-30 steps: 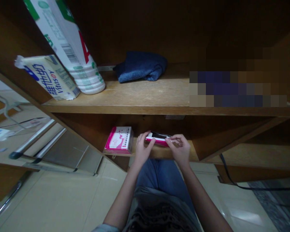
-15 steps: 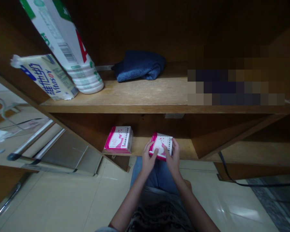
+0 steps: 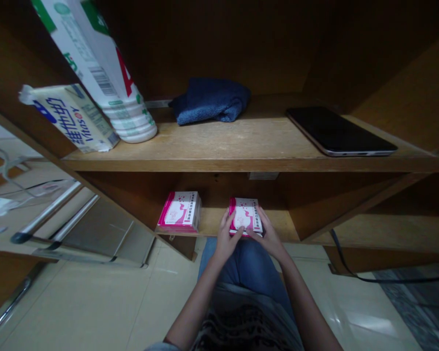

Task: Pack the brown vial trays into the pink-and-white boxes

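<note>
Between my two hands is a pink and white box (image 3: pixel 246 214) with dark printed characters, at the front of the lower shelf. My left hand (image 3: pixel 226 239) grips its left side, the thumb at the near edge. On the right side lie the fingers of my right hand (image 3: pixel 271 238), its thumb also at the near edge. Whether the box's underside rests on the shelf is hidden. A second box (image 3: pixel 179 209) of the same look sits to the left on that shelf, apart from my hands.
The upper shelf (image 3: pixel 212 146) holds a Vitasoy carton (image 3: pixel 75 117), a tall white bottle (image 3: pixel 102 73), a folded blue cloth (image 3: pixel 212 100) and a dark tablet-like device (image 3: pixel 340 130). A black cable (image 3: pixel 351 265) hangs at the right. Metal rails (image 3: pixel 54 209) stand at the left.
The box in my hands has turned straighter and shifted slightly away from me. My right hand has moved round toward its near right corner. The other box has stayed put.
</note>
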Demonstrator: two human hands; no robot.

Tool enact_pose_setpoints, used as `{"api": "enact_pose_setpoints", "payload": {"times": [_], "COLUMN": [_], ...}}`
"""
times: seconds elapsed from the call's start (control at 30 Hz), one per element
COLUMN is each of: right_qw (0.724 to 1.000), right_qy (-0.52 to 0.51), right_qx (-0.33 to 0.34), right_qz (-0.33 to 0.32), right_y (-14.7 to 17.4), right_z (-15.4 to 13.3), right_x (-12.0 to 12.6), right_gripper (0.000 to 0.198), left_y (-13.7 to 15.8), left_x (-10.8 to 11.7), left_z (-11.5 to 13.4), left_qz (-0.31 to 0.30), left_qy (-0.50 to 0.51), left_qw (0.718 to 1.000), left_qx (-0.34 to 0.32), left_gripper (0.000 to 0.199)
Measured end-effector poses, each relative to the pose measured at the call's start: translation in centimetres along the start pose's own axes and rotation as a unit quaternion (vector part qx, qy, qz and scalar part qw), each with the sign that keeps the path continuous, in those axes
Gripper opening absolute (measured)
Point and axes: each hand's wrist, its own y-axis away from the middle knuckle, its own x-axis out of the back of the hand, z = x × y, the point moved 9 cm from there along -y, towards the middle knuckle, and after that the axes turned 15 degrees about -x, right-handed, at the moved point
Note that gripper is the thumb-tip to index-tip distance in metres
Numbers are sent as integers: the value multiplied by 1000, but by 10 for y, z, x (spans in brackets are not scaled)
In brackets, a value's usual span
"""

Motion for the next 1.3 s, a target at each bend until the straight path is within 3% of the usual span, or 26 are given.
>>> {"api": "enact_pose_setpoints", "payload": {"times": [0.17, 0.33, 0.5, 0.63, 0.7, 0.9, 1.1, 1.2, 1.3], "right_qw": [998, 990, 993, 994, 993, 984, 982, 977, 970], "right_qy": [-55, -119, -84, -70, -84, -155, -190, -187, -176], "right_qx": [-31, -79, -73, -64, -61, -54, -2, 38, 61], "right_qz": [-27, -3, 27, 56, 63, 63, -21, -93, -158], "right_y": [13, 9, 7, 10, 13, 31, 41, 42, 39], "right_z": [11, 26, 27, 24, 20, -12, -80, -114, -138], "right_x": [2, -1, 3, 7, 6, -12, -45, -69, -95], "right_gripper": [75, 74, 65, 61, 59, 57, 65, 71, 74], "left_y": [-2, -7, -7, -5, -2, -1, -11, -10, -6], "left_x": [1, 4, 3, 1, 7, 56, 128, 163, 196], "left_z": [-2, -1, -3, 4, 10, 53, 111, 121, 113], "left_qz": [8, 26, 6, -16, 9, 166, 297, 340, 377], "left_qy": [4, -13, -73, -105, -121, -148, -223, -264, -284], "left_qw": [1000, 1000, 997, 994, 993, 973, 922, 896, 877], "left_qx": [2, -4, 10, -7, -12, -58, -107, -108, -93], "left_gripper": [52, 52, 60, 53, 47, 41, 36, 38, 39]}}
